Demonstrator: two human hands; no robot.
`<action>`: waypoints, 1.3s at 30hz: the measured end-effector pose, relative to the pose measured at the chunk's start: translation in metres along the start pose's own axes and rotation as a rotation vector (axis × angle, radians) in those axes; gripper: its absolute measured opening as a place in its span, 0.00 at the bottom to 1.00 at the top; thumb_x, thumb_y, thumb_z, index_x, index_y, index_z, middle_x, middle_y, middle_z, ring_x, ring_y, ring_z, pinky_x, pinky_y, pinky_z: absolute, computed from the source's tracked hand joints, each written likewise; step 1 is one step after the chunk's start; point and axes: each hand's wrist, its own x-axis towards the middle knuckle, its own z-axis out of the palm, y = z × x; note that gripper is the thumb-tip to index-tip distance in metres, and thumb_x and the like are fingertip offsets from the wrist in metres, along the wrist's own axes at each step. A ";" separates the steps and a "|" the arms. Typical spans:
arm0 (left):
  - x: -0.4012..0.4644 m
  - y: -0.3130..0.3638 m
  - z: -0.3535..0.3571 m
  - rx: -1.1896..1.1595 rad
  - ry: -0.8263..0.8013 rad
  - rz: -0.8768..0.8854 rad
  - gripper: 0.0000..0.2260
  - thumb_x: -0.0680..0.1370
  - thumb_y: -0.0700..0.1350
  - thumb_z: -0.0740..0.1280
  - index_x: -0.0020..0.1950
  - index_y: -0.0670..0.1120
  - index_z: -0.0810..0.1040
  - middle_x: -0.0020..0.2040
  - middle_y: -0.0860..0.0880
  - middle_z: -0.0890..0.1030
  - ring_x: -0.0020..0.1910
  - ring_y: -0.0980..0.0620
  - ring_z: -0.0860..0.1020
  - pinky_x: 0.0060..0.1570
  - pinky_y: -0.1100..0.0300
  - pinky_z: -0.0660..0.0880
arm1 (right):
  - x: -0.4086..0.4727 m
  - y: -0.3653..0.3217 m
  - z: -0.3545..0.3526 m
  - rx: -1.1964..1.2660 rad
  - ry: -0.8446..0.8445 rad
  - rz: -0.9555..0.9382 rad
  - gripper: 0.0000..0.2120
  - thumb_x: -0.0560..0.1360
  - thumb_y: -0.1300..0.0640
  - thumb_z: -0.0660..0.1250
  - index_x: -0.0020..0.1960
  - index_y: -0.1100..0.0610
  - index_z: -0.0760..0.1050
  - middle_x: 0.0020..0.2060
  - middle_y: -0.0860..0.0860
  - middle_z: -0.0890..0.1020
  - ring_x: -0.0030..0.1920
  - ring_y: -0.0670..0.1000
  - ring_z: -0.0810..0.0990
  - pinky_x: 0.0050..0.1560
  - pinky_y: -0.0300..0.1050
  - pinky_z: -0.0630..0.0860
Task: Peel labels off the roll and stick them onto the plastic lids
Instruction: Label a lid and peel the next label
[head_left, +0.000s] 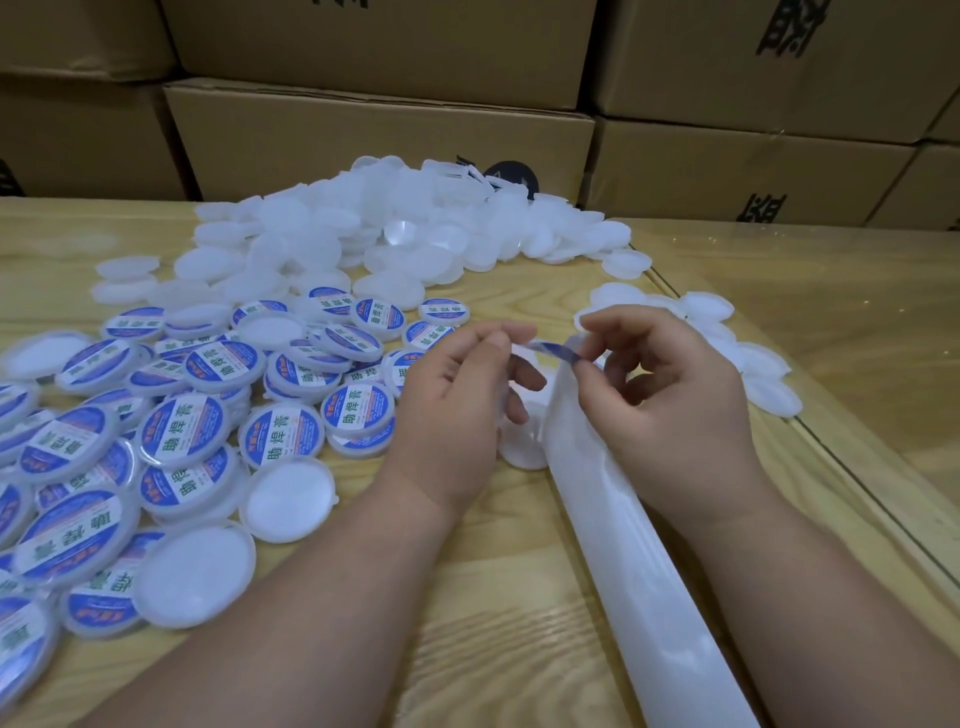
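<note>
Between the two hands, a blue-and-white label (550, 352) is stretched edge-on. The left hand (457, 405) pinches its near end between thumb and forefinger; the right hand (670, 384) pinches the far end together with the top of the white backing strip (623, 545), which trails back along the table under the right forearm. A plain lid (522, 452) lies just below the left hand's fingers.

Judgement: the label is thin, limp and tacky, liable to curl or fold on itself; it is best held by its extreme edges. The lids look light, slightly flexible and smooth, so one may slide when pressed and needs steadying at the rim.

Left of the left hand lie the labelled lids (182, 431), overlapping in a loose spread. Beyond both hands sits the heap of unlabelled lids (395, 228); a few more lids (753, 364) lie beside the right hand. The wooden table (493, 623) is glossy, with a seam to the right. Stacked cardboard cartons (374, 135) close off the far side.
</note>
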 end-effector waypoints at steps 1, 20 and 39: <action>-0.001 0.001 -0.001 -0.022 -0.022 0.012 0.13 0.76 0.47 0.59 0.51 0.54 0.83 0.38 0.41 0.82 0.31 0.47 0.75 0.26 0.67 0.68 | 0.000 -0.001 0.001 0.060 0.036 0.043 0.18 0.74 0.67 0.71 0.52 0.45 0.80 0.42 0.40 0.82 0.36 0.42 0.76 0.37 0.34 0.74; 0.005 0.002 -0.004 -0.112 0.105 -0.064 0.13 0.77 0.42 0.63 0.45 0.52 0.86 0.45 0.57 0.84 0.47 0.52 0.84 0.37 0.53 0.82 | 0.005 0.004 -0.005 0.364 0.011 0.415 0.11 0.77 0.66 0.72 0.54 0.51 0.81 0.39 0.48 0.85 0.39 0.45 0.81 0.39 0.35 0.77; 0.001 0.001 -0.001 -0.055 -0.067 -0.098 0.18 0.68 0.39 0.58 0.50 0.47 0.84 0.48 0.44 0.87 0.49 0.48 0.85 0.42 0.52 0.83 | 0.001 0.002 -0.001 0.363 -0.163 0.450 0.12 0.76 0.66 0.73 0.56 0.54 0.80 0.38 0.50 0.85 0.43 0.50 0.84 0.44 0.40 0.80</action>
